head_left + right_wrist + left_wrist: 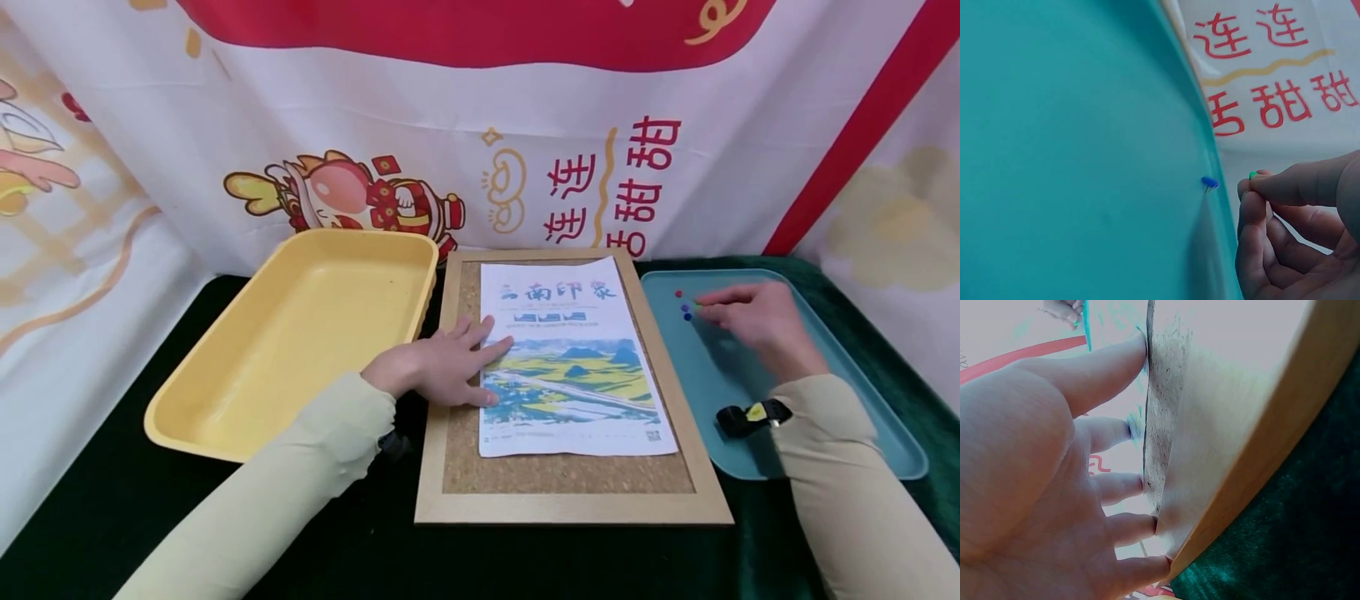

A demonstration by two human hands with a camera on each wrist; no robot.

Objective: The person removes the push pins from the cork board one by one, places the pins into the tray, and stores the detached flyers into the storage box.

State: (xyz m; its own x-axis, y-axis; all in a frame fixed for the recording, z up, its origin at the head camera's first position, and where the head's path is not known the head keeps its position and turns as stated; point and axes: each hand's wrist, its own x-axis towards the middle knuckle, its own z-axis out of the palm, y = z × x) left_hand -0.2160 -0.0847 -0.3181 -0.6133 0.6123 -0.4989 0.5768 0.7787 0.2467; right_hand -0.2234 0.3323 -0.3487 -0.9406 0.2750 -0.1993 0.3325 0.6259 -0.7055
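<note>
In the head view my left hand [453, 364] rests with spread fingers on the left edge of a printed paper sheet [555, 433], which lies on a wood-framed cork board [562, 479]. The left wrist view shows its thumb at the paper's edge and its other fingers across the frame. Over the blue tray [693, 375], my right hand [765, 325] pinches a small green push pin [1253, 175] between thumb and fingertips. Just beside those fingertips on the tray are a red pin [678, 293] and blue pins [687, 317].
A yellow plastic tub [300, 333] stands left of the board. Under everything lies a dark green cloth [337, 550]. A white printed curtain [337, 100] hangs right behind the board and trays. A black wrist strap [742, 419] sits at the right sleeve, over the blue tray.
</note>
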